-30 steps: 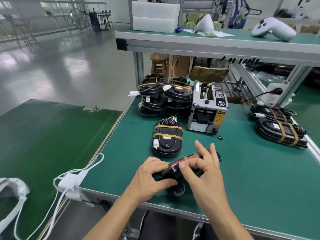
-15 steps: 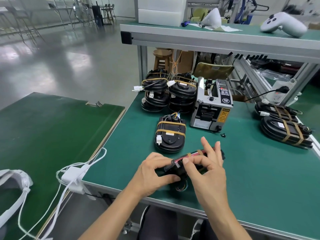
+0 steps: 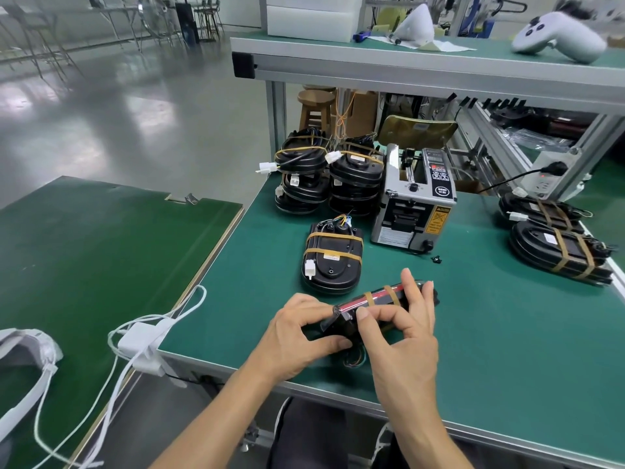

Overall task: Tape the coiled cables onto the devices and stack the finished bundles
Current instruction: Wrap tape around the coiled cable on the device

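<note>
Black device gripped by both hands above green table.

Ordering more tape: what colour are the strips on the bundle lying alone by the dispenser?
Tan-brown strips, clearest in the head view.

There is one view only, a wide-angle camera on the person's head. It looks forward and down over the green table, close above both hands at the near edge, and reaches out to the upper shelf and the shiny floor at left.
</note>
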A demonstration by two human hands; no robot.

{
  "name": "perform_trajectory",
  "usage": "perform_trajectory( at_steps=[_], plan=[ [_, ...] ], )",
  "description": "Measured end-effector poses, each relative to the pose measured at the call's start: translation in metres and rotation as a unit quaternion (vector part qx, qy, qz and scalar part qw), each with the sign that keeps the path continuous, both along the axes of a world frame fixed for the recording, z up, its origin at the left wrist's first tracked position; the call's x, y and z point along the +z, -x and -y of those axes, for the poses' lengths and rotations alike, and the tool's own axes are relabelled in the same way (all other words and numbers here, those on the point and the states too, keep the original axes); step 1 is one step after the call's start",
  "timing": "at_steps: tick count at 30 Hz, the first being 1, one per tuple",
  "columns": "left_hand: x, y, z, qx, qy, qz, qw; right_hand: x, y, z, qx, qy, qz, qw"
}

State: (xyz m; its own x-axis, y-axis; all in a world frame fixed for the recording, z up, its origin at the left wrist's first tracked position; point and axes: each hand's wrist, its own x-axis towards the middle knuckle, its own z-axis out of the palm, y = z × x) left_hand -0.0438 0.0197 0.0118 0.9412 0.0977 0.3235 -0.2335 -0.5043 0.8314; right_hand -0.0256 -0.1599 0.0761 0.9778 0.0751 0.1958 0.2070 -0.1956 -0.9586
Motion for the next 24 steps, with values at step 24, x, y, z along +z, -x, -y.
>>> perform_trajectory(
  at_steps=[24],
  plan=[
    [-0.0051,-0.0014,-0.0022,0.004,0.003,-0.014,1.0,-0.0007,0.0013,-0.0053,-0.024,0.022,0.017,0.999]
  ],
)
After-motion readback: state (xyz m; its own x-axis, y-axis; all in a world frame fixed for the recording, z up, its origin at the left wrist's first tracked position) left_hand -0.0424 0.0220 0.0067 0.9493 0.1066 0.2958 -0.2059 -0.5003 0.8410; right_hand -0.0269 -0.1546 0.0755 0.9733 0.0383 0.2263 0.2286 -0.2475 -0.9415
